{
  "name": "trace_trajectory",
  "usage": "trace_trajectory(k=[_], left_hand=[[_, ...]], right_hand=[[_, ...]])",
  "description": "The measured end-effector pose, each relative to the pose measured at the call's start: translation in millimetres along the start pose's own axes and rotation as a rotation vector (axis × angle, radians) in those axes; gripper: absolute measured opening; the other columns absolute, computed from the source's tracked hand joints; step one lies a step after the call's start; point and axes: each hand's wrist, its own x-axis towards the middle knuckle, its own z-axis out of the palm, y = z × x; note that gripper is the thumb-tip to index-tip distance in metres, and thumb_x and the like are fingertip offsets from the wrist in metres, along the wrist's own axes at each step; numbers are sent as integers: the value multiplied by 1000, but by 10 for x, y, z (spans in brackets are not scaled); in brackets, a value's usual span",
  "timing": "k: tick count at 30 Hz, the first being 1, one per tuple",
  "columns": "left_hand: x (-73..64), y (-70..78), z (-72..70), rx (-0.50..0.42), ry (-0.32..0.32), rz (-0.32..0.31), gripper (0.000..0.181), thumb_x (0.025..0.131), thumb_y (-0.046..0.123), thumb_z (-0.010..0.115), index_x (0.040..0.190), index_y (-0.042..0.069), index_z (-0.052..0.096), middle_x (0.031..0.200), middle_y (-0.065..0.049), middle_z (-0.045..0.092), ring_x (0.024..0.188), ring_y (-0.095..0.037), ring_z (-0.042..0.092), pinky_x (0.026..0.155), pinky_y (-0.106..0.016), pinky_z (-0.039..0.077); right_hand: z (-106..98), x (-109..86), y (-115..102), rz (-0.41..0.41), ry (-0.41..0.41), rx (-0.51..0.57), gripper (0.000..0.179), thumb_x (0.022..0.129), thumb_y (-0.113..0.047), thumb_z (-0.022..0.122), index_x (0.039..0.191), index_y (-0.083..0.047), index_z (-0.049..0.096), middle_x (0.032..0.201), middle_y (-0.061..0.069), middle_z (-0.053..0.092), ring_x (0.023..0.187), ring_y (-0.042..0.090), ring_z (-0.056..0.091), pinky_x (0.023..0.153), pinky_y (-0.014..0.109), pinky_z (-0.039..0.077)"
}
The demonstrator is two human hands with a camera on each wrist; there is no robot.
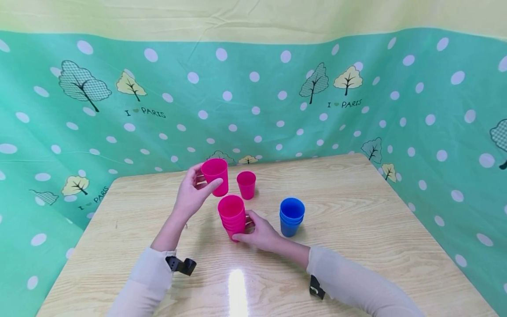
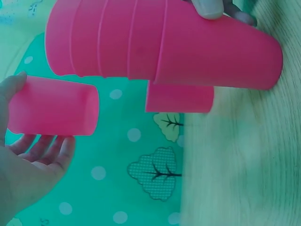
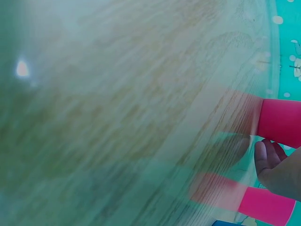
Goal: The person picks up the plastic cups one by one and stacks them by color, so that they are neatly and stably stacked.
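My left hand [image 1: 192,191] holds a single pink cup [image 1: 215,178] upright, thumb on its near side and fingers round the back. In the left wrist view this cup [image 2: 61,106] is raised off the table, apart from the other cups. A stack of several nested pink cups [image 1: 232,213] stands on the table in front of me. My right hand [image 1: 259,231] grips this stack low on its right side, with thumb in front and fingers behind. Just beyond the stack, another pink cup [image 1: 246,185] stands alone, mouth up.
A short stack of nested blue cups [image 1: 292,215] stands right of the pink stack, close beyond my right wrist. The light wooden table [image 1: 356,211] ends at a green dotted curtain [image 1: 253,110] behind and to the sides.
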Motion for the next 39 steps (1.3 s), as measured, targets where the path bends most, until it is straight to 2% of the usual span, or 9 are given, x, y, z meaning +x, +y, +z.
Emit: trace_trajectory(k=[16,29,39], left_hand=[[-96,201,7,-2,-33,5,65,81,31,73,135,15,40,124,-6,54,111,-20,53,85,-16,48],[-130,264,-36,-9,-10,53,63,82,27,72,135,15,41,123,-5,55,110,-18,53,85,-15,48],[-179,343,-49,-14,-24,80,62,82,25,72,135,14,41,122,-5,55,109,-17,53,86,-16,48]], right_hand=[[1,7,20,-9,-3,1,59,76,-32,77,126,-19,48,110,-2,61,99,17,58,80,25,50],[2,12,30,-6,-6,13,60,76,-32,78,127,-20,47,110,-2,60,99,17,57,79,26,50],[-4,2,12,-3,-6,13,60,76,-31,77,127,-20,47,110,-1,60,99,18,57,80,26,50]])
